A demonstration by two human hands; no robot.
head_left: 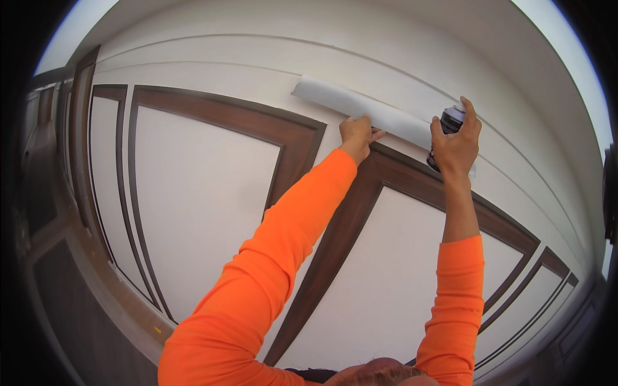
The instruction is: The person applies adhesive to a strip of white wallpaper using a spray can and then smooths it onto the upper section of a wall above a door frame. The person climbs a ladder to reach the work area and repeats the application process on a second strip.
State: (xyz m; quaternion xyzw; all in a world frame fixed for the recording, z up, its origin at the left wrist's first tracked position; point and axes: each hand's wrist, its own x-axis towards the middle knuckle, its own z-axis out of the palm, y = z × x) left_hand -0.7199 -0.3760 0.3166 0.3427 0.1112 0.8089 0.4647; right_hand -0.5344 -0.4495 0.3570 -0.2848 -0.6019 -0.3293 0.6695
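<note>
A long pale grey-white strip of sheet material (338, 98) lies slantwise along the wall, just above the brown frame trim. My left hand (358, 134) is closed at the strip's lower edge near its middle, with the thumb side hidden. My right hand (458, 147) is wrapped round a black spray can (451, 121) with a pale top. The index finger reaches over the top of the can. Held upright with a slight tilt, the can is in front of the strip's right end and hides part of it. Whether spray is coming out cannot be seen.
Brown wooden frames (299, 132) with dark edges surround white panels (206, 174) on the wall. Thin horizontal grooves run across the white wall (257, 48) above. At the left are a brown upright trim (82, 128) and a dark panel (84, 309) lower down.
</note>
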